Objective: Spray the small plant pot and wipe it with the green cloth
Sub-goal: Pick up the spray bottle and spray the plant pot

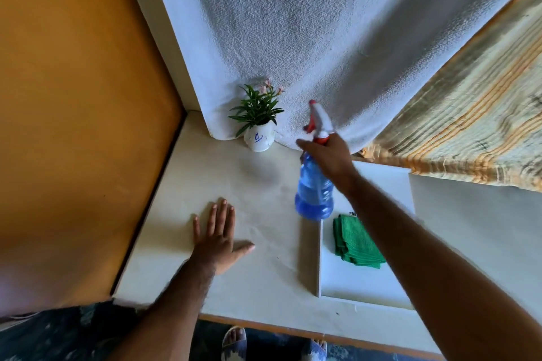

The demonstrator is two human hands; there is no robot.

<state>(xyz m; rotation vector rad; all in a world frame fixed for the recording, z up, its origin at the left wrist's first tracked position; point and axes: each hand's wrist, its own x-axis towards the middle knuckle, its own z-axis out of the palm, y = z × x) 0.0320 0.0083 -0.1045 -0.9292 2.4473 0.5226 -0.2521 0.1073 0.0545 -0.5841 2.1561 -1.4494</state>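
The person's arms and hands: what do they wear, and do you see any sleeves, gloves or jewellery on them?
Both forearms are bare up to the edge of the picture: no sleeves show. The left hand and the right hand have no gloves, and I see no rings, watch or bracelet. The right hand is slightly blurred, so small items there could be missed.

White tray (366, 287) btwn the arms, white textured sheet (308, 38) hangs beyond both hands, striped cloth (469, 132) far right.
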